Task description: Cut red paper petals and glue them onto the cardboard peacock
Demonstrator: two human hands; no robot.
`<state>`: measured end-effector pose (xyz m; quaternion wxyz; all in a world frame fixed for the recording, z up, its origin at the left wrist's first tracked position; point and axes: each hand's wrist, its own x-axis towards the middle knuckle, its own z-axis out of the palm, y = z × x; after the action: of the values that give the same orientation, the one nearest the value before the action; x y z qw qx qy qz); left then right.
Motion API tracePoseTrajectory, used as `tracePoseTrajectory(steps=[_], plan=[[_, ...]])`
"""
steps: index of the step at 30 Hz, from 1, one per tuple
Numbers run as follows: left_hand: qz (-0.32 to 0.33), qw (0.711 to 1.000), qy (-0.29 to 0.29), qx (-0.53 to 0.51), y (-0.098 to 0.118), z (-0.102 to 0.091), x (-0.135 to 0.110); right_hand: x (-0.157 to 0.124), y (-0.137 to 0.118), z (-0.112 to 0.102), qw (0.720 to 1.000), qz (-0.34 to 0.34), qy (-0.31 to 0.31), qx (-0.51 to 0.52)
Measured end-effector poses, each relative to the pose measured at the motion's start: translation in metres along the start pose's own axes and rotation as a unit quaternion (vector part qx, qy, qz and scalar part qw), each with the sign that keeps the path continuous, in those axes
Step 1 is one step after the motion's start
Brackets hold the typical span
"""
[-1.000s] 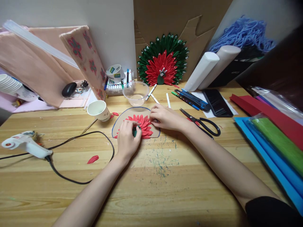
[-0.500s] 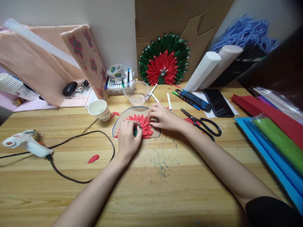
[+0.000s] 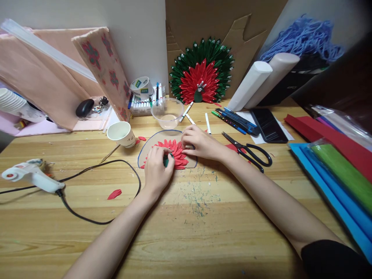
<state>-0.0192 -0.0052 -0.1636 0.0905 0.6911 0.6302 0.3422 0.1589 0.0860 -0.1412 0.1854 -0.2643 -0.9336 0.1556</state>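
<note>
In front of me lies a half-round piece of cardboard [image 3: 148, 148] outlined in blue, with layered red petals [image 3: 176, 149] on it. My left hand [image 3: 158, 167] rests over the lower left of the petals, its fingers and thumb closed around a small dark green piece [image 3: 166, 160]. My right hand [image 3: 197, 142] is at the petals' right edge with its fingers bent together in a pinch. Whatever those fingertips hold is too small or hidden to make out. A loose red petal [image 3: 114, 194] lies on the table to the left.
A hot glue gun [image 3: 35, 176] and its cord [image 3: 87, 221] lie left. A paper cup [image 3: 121, 134], clear bowl [image 3: 167, 116] and markers stand behind. Scissors [image 3: 247, 151] and a phone [image 3: 267, 126] lie right. A finished red and green fan [image 3: 200, 77] leans against cardboard at the back.
Both hands stay in nearly the same place on the petals. The whole view has shifted very slightly.
</note>
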Motion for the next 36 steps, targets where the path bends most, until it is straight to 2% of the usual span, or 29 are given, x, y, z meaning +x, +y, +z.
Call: tracePoseTrajectory(steps=[8,12,17,28,36], plan=[[0.001,1.000,0.000,0.014,0.001,0.000,0.000,0.004,-0.002,0.001,0.996,-0.053,0.008,-0.068],[0.003,1.000,0.001,0.012,0.001,-0.001,0.000,0.003,-0.001,-0.005,0.996,-0.044,0.002,-0.082],[-0.001,1.000,-0.001,0.009,0.001,-0.001,0.001,-0.002,0.002,-0.015,0.998,-0.025,-0.018,-0.048],[0.003,1.000,0.000,0.011,0.001,-0.001,0.000,0.001,-0.001,0.000,0.997,-0.029,-0.030,-0.058],[0.002,1.000,0.001,0.007,0.001,-0.001,0.000,0.001,-0.001,-0.001,0.997,-0.033,-0.024,-0.063]])
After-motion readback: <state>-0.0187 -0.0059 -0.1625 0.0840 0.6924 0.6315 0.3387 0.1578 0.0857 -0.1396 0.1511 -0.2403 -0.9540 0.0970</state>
